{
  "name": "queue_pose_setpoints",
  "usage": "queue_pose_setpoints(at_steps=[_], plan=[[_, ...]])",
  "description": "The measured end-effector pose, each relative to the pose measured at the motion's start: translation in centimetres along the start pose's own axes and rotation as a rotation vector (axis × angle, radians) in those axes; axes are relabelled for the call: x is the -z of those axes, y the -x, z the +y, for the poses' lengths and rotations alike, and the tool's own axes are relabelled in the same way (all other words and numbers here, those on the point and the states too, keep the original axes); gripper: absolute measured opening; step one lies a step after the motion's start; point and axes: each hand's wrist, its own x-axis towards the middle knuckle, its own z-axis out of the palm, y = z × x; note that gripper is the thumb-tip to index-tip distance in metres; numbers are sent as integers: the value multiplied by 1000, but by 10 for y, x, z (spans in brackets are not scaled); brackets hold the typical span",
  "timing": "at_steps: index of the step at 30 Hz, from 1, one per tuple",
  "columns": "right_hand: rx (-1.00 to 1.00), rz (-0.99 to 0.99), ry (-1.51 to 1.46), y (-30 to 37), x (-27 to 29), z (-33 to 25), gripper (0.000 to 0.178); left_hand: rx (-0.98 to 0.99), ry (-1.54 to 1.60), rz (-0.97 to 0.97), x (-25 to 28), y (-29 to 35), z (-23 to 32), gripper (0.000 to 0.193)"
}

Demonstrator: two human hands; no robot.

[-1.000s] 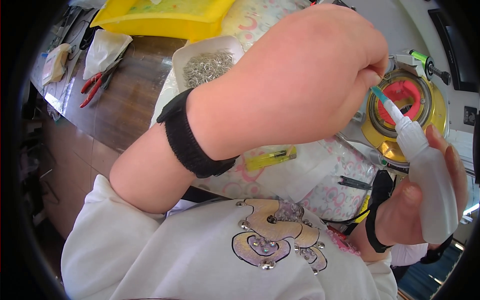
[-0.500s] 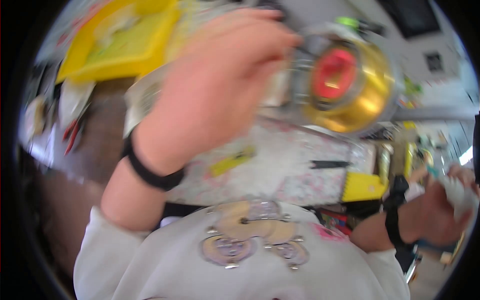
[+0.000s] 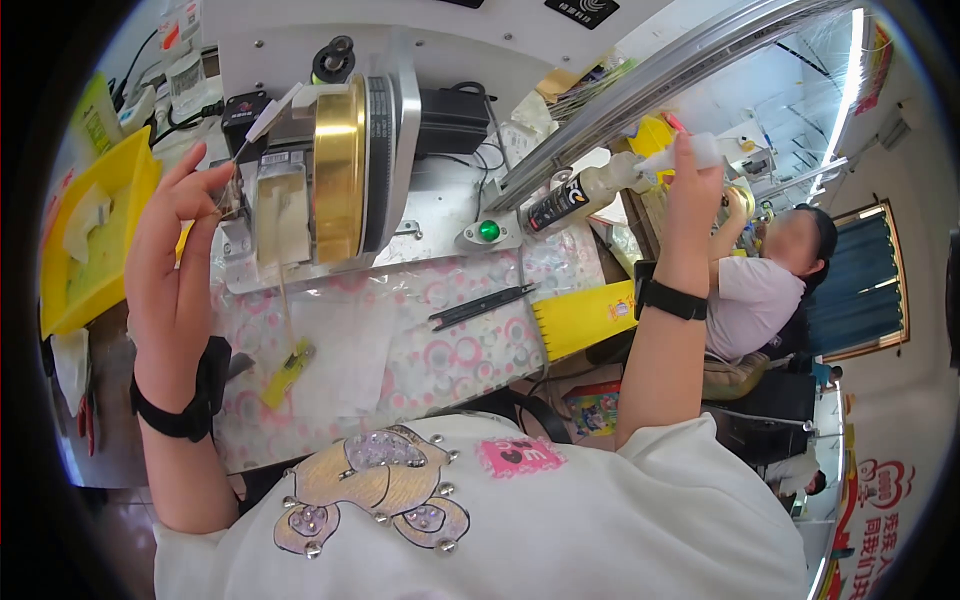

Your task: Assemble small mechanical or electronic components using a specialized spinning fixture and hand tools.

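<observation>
At the left, my left hand (image 3: 172, 265) is raised beside a small metal mechanism (image 3: 236, 225) on the machine's near side. Its thumb and forefinger come close together there; whatever small thing may lie between them is not clear. A thin white-handled tool (image 3: 272, 112) slants down towards those fingertips. To the mechanism's right stands a gold-rimmed wheel (image 3: 340, 175). Over on the right, my right hand (image 3: 692, 195) is closed on a white, tissue-like piece (image 3: 708, 150). This piece is by the top of a clear bottle (image 3: 572, 203) with a black label, and may touch it.
A yellow tray (image 3: 75, 290) lies at the left. On the patterned cover (image 3: 455, 355) are a black strip-shaped tool (image 3: 482, 306), a yellow clip-like piece (image 3: 287, 376) and a yellow toothed scraper (image 3: 585, 320). A metal rail (image 3: 600, 115) rises past the bottle. Another person (image 3: 760, 290) sits beyond.
My view has swung towards the right, so the machine now sits further left. The left hand has come down to the mechanism's side. The right hand has risen to the bottle's top.
</observation>
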Motion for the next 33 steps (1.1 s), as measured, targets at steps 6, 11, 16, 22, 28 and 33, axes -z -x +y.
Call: queue_pose_setpoints(at_steps=[6, 11, 16, 22, 28, 33], plan=[[451, 189, 256, 68, -1, -45, 32, -6, 35, 20, -2, -1, -7, 5], [831, -880, 460, 155, -29, -43, 30, -55, 0, 49, -4, 1, -8, 6], [759, -1009, 608, 182, -37, -27, 28, -142, -71, 98, -3, 0, -13, 9], [647, -1017, 499, 170, -29, -46, 17, -112, 16, 97, -4, 4, -12, 8], [-38, -686, -640, 139, -11, -129, 24, -136, 15, 114, -2, 1, -13, 8], [-93, -852, -796, 117, -50, -155, 38, -139, 16, 113, -4, 1, -17, 9]])
